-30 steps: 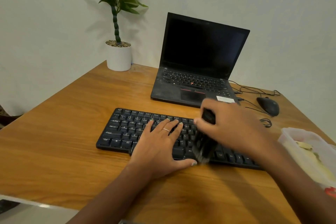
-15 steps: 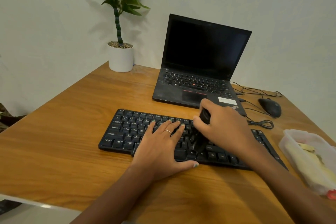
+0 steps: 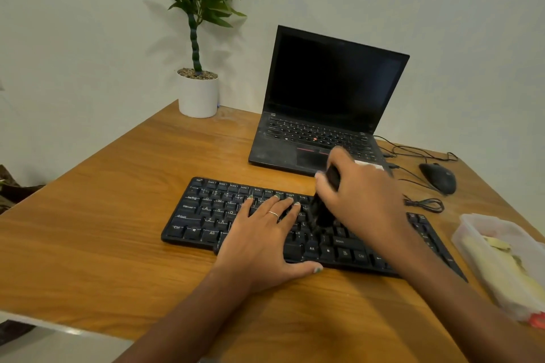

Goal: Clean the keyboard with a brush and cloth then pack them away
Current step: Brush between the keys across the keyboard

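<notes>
head view: the right hand (image 3: 361, 194) has carried the brush (image 3: 324, 209) from the near edge of the keyboard (image 3: 206, 209) up toward its far rows over the last second; a second ago the bristles sat low by the bottom row, and now they stand over the middle rows, just right of the left hand's fingertips. the right hand's grip is clenched round the brush handle, whose dark top shows between thumb and fingers; the hand is blurred, so the stroke looks mid-motion. the left hand (image 3: 262, 242) has not shifted: it lies flat, fingers straight and spread over the keys, thumb along the near edge, grasping nothing, and it seems to be steadying the keyboard.

the keyboard lies on the surface (image 3: 88, 230) in front of the laptop (image 3: 324, 115), with the mouse (image 3: 438, 177) to the far right. a clear tub (image 3: 472, 233) at the right edge holds something pale yellow, perhaps the cloth, though i cannot be sure.

by my reading, brushing is under way in the middle section, one near-to-far pass among several. the left part under the flat hand and the right end look yet to be done, and wiping and packing away have not begun.
</notes>
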`<state>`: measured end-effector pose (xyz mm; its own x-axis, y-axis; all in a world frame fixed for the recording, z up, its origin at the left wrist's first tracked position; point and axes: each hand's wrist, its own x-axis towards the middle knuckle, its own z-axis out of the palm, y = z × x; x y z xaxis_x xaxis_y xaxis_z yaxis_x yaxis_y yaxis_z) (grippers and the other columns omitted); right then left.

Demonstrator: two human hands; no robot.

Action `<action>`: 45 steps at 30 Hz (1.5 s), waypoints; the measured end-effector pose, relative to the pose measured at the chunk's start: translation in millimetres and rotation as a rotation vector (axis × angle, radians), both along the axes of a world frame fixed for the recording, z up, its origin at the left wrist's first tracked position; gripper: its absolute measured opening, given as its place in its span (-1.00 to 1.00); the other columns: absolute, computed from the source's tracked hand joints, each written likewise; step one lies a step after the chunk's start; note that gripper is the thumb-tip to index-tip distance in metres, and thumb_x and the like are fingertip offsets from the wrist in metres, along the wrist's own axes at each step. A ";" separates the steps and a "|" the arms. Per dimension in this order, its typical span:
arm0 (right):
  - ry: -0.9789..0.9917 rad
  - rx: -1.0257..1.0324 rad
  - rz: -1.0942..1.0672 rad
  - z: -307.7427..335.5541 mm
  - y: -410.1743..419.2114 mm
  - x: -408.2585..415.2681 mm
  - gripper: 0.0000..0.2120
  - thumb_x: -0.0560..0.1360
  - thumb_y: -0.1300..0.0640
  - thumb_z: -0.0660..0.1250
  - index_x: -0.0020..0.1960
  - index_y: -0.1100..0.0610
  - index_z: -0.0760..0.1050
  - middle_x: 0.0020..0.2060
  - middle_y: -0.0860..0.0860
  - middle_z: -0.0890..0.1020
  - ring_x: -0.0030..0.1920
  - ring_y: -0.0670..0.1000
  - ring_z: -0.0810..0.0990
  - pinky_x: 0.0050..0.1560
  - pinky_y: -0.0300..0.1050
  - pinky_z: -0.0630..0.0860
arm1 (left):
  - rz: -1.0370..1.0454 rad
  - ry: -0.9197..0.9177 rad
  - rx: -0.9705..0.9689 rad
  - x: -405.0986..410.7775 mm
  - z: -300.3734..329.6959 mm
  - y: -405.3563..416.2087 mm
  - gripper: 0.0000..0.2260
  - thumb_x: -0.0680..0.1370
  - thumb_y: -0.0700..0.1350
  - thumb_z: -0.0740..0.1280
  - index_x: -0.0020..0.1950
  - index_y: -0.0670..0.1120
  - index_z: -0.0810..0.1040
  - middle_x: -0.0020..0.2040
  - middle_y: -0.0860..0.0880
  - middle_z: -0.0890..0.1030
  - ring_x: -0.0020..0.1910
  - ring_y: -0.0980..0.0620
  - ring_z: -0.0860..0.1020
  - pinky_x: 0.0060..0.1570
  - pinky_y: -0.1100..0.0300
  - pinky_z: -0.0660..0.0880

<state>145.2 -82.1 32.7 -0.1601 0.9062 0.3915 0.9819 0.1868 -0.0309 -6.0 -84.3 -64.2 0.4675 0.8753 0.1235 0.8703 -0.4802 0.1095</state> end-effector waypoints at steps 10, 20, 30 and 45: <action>-0.003 -0.030 -0.011 -8.3 7.4 -0.5 -0.82 0.56 -0.11 0.12 0.04 -0.02 0.29 -0.28 -0.05 0.53 -0.26 0.01 0.55 -0.27 -0.08 0.54 | -0.003 -0.007 0.000 0.5 0.6 -0.4 -0.09 0.42 0.54 -0.03 0.60 0.04 -0.12 0.61 0.07 -0.06 0.57 0.07 -0.13 0.52 -0.10 -0.18; 0.060 -0.162 0.017 -2.3 23.6 8.3 -0.85 0.53 -0.08 0.18 -0.05 0.00 0.32 -0.27 -0.04 0.55 -0.26 0.01 0.57 -0.27 -0.04 0.57 | -0.006 -0.005 -0.016 0.7 2.0 0.2 -0.10 0.43 0.53 -0.02 0.61 0.04 -0.13 0.61 0.07 -0.07 0.56 0.08 -0.15 0.52 -0.12 -0.17; 0.118 -0.241 -0.019 -0.4 39.1 14.8 -0.83 0.53 -0.06 0.20 -0.11 0.03 0.34 -0.31 -0.03 0.54 -0.33 -0.03 0.56 -0.29 -0.07 0.58 | -0.007 0.002 -0.031 0.5 2.9 -0.7 -0.10 0.43 0.53 -0.03 0.60 0.04 -0.14 0.61 0.07 -0.08 0.57 0.07 -0.17 0.52 -0.11 -0.20; -0.010 -0.146 -0.031 -4.2 51.7 5.1 -0.83 0.54 -0.07 0.16 0.00 0.03 0.34 -0.31 -0.02 0.52 -0.26 0.04 0.56 -0.25 -0.03 0.56 | -0.007 0.005 -0.033 -0.1 2.1 0.8 -0.10 0.43 0.54 -0.03 0.60 0.05 -0.15 0.61 0.07 -0.08 0.57 0.07 -0.16 0.52 -0.12 -0.19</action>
